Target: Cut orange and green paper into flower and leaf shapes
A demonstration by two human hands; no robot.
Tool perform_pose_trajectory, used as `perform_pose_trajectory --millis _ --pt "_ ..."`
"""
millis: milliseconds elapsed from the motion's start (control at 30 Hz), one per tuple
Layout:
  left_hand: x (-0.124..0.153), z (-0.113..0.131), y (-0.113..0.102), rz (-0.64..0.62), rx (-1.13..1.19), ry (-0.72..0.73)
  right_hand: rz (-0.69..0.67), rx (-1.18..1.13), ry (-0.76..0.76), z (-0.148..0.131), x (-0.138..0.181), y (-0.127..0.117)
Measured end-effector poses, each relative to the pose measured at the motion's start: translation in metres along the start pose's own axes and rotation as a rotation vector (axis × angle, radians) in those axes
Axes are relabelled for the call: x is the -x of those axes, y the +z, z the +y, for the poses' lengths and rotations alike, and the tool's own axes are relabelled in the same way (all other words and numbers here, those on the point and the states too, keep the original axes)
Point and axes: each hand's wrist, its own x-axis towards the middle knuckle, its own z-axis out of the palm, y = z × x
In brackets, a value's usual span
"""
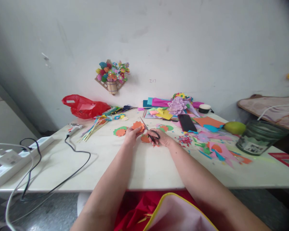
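Note:
My left hand [131, 134] pinches an orange paper flower shape [137, 125] just above the white table [144, 170]. My right hand [160, 138] grips black-handled scissors [151, 133], their blades pointing up and left into the orange paper. An orange paper scrap [144, 139] lies on the table between the two hands. A green-and-orange paper flower [120, 131] rests on the table left of my left hand.
A black phone [186, 122], coloured paper sheets [163, 107] and paper scraps [214, 146] crowd the right. A glass jar [260, 137] and a green fruit [234, 127] stand far right. Red bag [85, 107], sticks [93, 126], glue gun [73, 128], cable [72, 160] and power strip [12, 160] lie left.

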Motion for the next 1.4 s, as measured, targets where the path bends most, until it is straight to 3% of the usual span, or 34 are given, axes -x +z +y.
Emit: perform_pose_trajectory --millis 500,1400 --pt "0.0011 0.0046 -0.0032 -0.078 -0.016 -0.027 -0.020 0.022 -0.018 0.0045 -0.0023 -0.0048" --pt "-0.0027 -0.0044 -0.0022 0.004 0.069 -0.027 0.052 0.072 -0.049 0.0064 -0.0060 0.0022"
